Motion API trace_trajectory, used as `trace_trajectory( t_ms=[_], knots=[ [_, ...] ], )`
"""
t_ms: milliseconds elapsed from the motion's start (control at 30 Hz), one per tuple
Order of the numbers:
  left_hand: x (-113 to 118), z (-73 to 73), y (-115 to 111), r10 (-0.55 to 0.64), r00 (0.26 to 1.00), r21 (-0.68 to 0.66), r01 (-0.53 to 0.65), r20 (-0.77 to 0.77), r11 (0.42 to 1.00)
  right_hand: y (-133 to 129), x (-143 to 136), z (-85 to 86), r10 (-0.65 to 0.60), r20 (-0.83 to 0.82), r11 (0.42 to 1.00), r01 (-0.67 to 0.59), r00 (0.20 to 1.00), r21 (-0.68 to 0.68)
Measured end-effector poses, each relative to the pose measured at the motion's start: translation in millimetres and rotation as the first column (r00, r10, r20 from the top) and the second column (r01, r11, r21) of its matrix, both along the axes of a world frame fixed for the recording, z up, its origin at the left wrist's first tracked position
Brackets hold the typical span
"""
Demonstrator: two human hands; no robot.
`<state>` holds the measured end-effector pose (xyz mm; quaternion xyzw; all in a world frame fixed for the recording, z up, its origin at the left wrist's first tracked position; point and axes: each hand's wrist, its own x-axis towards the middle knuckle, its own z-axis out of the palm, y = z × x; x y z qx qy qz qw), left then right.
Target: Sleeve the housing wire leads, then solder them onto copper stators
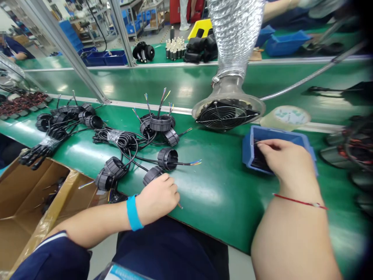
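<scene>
My left hand (159, 195), a blue band on its wrist, is closed over a black cable beside a ribbed black cap (152, 175). Coloured wire ends (180, 206) peek out past its fingers, which hide most of the cable. Over the blue bin (291, 136), my right hand (281, 155) pinches thumb and finger together; whatever is between them is too small to name. Thin black pieces (259, 159) lie inside that bin. Another ribbed cap (168, 158) rests just beyond my left hand, with a wire end sticking out of it.
A bundled cable coil (116, 137) with more caps lies on the green bench (215, 217). Above the bench hangs a fan hood (227, 111) on a foil duct. A tape roll (285, 118) stands behind the bin, wound coils (358, 147) at right, a cardboard box (26, 194) at lower left.
</scene>
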<state>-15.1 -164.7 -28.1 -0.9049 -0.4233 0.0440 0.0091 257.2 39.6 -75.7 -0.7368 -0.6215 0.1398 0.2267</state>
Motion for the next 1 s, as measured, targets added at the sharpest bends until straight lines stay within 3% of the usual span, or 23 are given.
trace_trajectory(
  t_ms=[133,233,333,400,533,600,667,833,1000],
  knots=[
    [-14,9.1,23,0.005,0.997,-0.034,-0.002,0.081,0.999,-2,1,1.9,-0.083,-0.254,0.996,0.075,0.964,-0.041],
    [-27,20.9,46,0.157,0.934,-0.019,-0.159,0.322,0.987,-6,-1,9.8,-0.055,-0.486,0.998,0.070,0.872,0.012],
    [-34,29.2,61,0.321,0.775,-0.032,-0.363,0.544,0.931,-12,-11,23.2,0.040,-0.707,0.996,0.025,0.706,0.082],
    [-34,30.4,64,0.384,0.695,-0.082,-0.426,0.608,0.901,-21,-27,32.5,0.120,-0.803,0.992,-0.044,0.584,0.116],
    [-31,24.3,58,0.453,0.613,-0.211,-0.427,0.648,0.879,-50,-77,44.1,0.236,-0.902,0.954,-0.262,0.362,0.144],
    [-29,19.6,53,0.478,0.571,-0.271,-0.412,0.668,0.870,-69,-102,46.2,0.248,-0.945,0.907,-0.394,0.214,0.149],
    [-28,15.3,48,0.488,0.542,-0.311,-0.389,0.684,0.867,-85,-120,46.6,0.255,-0.957,0.862,-0.481,0.137,0.161],
    [-25,9.5,42,0.475,0.551,-0.308,-0.372,0.686,0.876,-103,-133,44.1,0.308,-0.937,0.841,-0.507,0.163,0.188],
    [-26,8.3,43,0.486,0.491,-0.324,-0.379,0.724,0.867,-102,-129,42.4,0.365,-0.899,0.811,-0.556,0.242,0.180]
  ],
)
